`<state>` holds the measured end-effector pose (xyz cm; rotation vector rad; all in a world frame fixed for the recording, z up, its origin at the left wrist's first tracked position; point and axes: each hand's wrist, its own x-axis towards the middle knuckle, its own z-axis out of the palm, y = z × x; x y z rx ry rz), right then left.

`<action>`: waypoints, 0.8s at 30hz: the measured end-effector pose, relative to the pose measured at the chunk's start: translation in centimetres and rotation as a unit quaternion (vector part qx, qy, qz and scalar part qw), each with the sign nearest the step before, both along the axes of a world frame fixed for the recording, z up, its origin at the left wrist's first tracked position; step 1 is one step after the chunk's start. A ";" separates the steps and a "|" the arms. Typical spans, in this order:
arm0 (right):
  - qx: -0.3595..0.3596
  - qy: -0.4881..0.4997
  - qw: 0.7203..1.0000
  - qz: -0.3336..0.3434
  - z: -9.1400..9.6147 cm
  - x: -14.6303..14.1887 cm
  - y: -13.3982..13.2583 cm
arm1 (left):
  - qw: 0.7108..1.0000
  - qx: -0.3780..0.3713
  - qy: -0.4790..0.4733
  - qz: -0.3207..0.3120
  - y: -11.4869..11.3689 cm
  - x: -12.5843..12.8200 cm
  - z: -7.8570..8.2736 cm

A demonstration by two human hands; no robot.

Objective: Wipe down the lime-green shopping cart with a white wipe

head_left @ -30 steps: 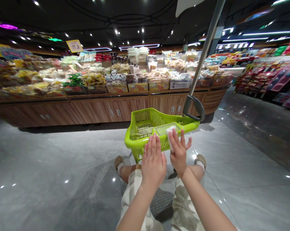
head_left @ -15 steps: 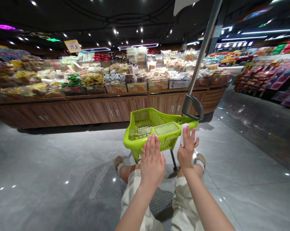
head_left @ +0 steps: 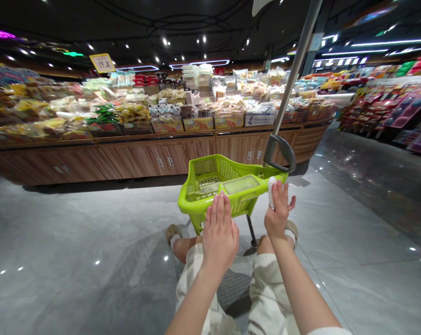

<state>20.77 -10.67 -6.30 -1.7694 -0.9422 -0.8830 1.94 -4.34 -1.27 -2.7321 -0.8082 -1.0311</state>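
A small lime-green children's shopping cart (head_left: 196, 207) with perforated walls stands right in front of me. My left hand (head_left: 218, 235) lies flat against its near rim, fingers stretched out and side by side, nothing in them. Against the rim's right part, my right hand (head_left: 278, 215) presses a folded white cloth or tissue (head_left: 271, 191) under its extended fingers. Most of that cloth is covered by the hand. Between the two hands a clear-covered panel (head_left: 241, 184) is set in the rim. A grey loop handle (head_left: 283, 153) rises at the cart's right corner.
A metal pole (head_left: 296, 65) slants up from the cart's right end. Beyond the cart runs a wooden display counter (head_left: 133, 160) heaped with packaged foods. Stocked shelves (head_left: 374, 104) stand at the right. My legs are spread around the cart on the grey tiled floor (head_left: 74, 251).
My right hand has slid a little to the right along the rim with the white cloth. My left hand stays at nearly the same spot.
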 end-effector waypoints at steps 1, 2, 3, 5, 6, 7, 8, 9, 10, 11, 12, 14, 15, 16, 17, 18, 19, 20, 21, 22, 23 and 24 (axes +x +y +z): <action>0.014 0.019 1.000 -0.015 -0.1 0.3 0.1 | 1.000 -0.001 -0.002 0.000 0.0 0.1 0.0; 0.020 0.034 0.999 -0.023 -0.1 0.2 0.3 | 1.000 -0.003 -0.003 -0.001 -0.1 0.1 -0.1; 0.019 0.042 0.999 -0.023 0.0 -0.4 0.6 | 1.000 -0.004 -0.005 -0.002 -0.2 0.2 -0.1; 0.001 0.032 0.999 -0.002 0.6 -2.3 1.2 | 1.000 -0.008 -0.006 -0.002 -0.2 0.3 -0.1; -0.019 0.007 1.000 0.023 0.9 -3.6 1.5 | 1.000 -0.009 -0.005 -0.002 -0.3 0.4 -0.1; -0.040 -0.027 0.997 0.052 1.1 -4.9 1.7 | 1.000 -0.009 -0.004 -0.001 -0.3 0.4 -0.1; -0.060 -0.063 0.993 0.079 1.4 -6.1 2.0 | 1.000 -0.008 -0.002 -0.001 -0.3 0.4 -0.1; -0.074 -0.095 0.988 0.101 1.5 -7.0 2.1 | 1.000 -0.007 0.000 -0.001 -0.3 0.4 -0.1; -0.080 -0.121 0.983 0.112 1.6 -7.6 2.2 | 1.000 -0.005 0.001 -0.002 -0.2 0.3 -0.1; -0.081 -0.139 0.980 0.113 1.7 -7.8 2.2 | 1.000 -0.003 0.003 -0.003 -0.2 0.3 0.0; -0.081 -0.149 0.980 0.107 1.6 -7.6 2.0 | 1.000 -0.002 0.005 -0.003 -0.1 0.2 0.0; -0.086 -0.149 0.981 0.087 1.3 -6.1 1.5 | 1.000 0.000 0.007 -0.001 -0.1 0.1 0.0; -0.086 -0.137 0.984 0.074 1.1 -5.0 1.1 | 1.000 0.001 0.008 0.000 -0.1 0.1 0.1; -0.080 -0.116 0.988 0.056 0.9 -3.8 0.8 | 1.000 0.002 0.008 0.001 -0.1 0.1 0.1; -0.065 -0.090 0.993 0.034 0.6 -2.5 0.6 | 1.000 0.002 0.008 0.001 -0.1 0.1 0.1; -0.045 -0.062 0.997 0.010 0.3 -1.4 0.4 | 1.000 0.002 0.007 0.002 -0.1 0.1 0.0; -0.024 -0.036 0.999 -0.012 0.1 -0.5 0.3 | 1.000 0.002 0.005 0.002 -0.1 0.2 0.0; -0.007 -0.012 0.999 -0.030 -0.1 0.1 0.3 | 1.000 0.000 0.002 0.001 -0.2 0.3 0.0; 0.006 0.009 0.999 -0.043 -0.1 0.3 0.4 | 1.000 -0.002 -0.001 0.000 -0.3 0.3 0.0; 0.012 0.027 0.998 -0.049 -0.1 0.1 0.6 | 1.000 -0.004 -0.002 -0.002 -0.3 0.4 0.0; 0.010 0.039 0.998 -0.046 0.1 -0.5 0.8 | 1.000 -0.007 -0.004 -0.004 -0.4 0.5 0.1; 0.001 0.042 0.998 -0.036 0.4 -1.4 1.0 | 1.000 -0.009 -0.006 -0.006 -0.4 0.5 0.1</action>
